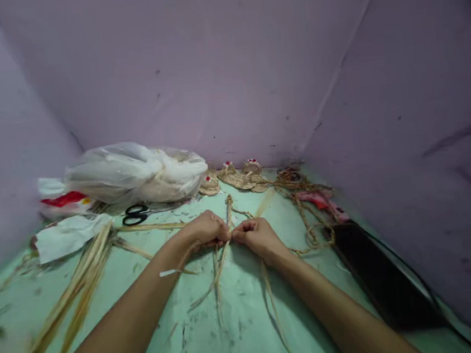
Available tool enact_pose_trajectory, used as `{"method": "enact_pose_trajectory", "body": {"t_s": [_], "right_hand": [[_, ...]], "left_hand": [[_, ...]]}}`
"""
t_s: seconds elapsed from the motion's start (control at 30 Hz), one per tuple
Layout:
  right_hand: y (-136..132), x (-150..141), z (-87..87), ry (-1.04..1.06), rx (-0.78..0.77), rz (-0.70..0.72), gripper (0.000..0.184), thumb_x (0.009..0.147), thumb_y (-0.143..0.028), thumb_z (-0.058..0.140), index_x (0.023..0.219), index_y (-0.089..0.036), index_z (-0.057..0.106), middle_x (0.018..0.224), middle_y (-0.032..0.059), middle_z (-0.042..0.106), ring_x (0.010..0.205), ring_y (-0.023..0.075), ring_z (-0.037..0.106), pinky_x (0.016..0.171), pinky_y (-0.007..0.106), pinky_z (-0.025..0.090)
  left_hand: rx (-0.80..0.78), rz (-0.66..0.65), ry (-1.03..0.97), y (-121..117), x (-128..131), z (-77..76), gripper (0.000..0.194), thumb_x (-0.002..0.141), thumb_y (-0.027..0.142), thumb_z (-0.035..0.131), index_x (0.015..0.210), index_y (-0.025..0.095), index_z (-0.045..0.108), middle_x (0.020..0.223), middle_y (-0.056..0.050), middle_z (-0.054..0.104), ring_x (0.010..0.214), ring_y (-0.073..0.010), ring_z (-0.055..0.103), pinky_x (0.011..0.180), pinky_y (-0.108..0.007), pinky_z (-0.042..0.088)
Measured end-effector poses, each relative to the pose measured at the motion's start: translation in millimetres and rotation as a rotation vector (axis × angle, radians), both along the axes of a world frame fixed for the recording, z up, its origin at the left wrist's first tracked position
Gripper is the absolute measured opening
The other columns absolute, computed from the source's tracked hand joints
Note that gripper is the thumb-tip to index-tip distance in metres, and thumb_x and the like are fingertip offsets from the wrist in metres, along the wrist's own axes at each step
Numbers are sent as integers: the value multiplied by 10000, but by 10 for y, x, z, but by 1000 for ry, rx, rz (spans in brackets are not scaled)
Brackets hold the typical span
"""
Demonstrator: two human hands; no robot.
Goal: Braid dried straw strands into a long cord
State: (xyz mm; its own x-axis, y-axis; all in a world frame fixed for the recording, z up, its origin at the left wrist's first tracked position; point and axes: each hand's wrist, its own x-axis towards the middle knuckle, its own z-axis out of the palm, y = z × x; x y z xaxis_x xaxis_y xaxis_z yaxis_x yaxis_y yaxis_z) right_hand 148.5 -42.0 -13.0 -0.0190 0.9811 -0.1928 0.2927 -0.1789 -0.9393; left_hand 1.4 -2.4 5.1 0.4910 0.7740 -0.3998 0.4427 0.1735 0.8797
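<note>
A tan braid of dried plant fibre [229, 206] rises between my two hands at the middle of the green surface. My left hand [209, 228] is closed, its fingertips pinching the braid's lower end. From the right, my right hand [258, 236] pinches the same spot with thumb and finger, almost touching the left. Loose fibre strands [217, 279] hang below the left hand, and another strand [276, 312] trails down under the right wrist. The fingers partly hide the point where the strands meet.
A bundle of dried fibre strips [77, 294] lies at left, under white paper [67, 238]. Black-handled scissors [135, 214] rest before a white plastic bag [134, 173]. Woven slippers [238, 177] stand by the wall. Coiled braided cord [297, 181] and a dark flat object [387, 275] lie right.
</note>
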Motion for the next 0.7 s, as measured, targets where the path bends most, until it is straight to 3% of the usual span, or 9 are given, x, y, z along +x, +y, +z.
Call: {"method": "enact_pose_trajectory", "body": {"t_s": [0.17,0.4,0.57,0.7], "right_hand": [[-1,-41,61,77,-59,-44,71,521,-189,538,485,-138,504,372,-76,339,360,31,220,369,195,134],[-25,-77,122,113,-119,-78,110,517,-174,524,469,-163,425,350,-95,273,332,24,179,355,205,98],[-43,-106,135,106,-122,-92,115,513,-165,497,448,-163,402,350,-90,280,343,25,182,371,206,86],[-54,-113,151,201,-119,-78,77,504,-164,490,449,-153,439,358,-74,358,360,33,234,385,195,130]], "left_hand": [[20,-16,66,-75,42,161,66,508,156,498,490,113,545,370,24,445,318,-48,278,355,-194,190],[359,-66,404,-177,113,306,119,501,121,448,449,119,556,374,6,436,388,-86,366,419,-214,243],[402,-38,691,-263,165,457,150,496,160,507,575,125,630,439,-38,518,473,-150,489,454,-224,299],[447,-33,777,-439,281,587,239,540,202,529,728,131,658,638,-112,614,645,-216,571,520,-244,356]]}}
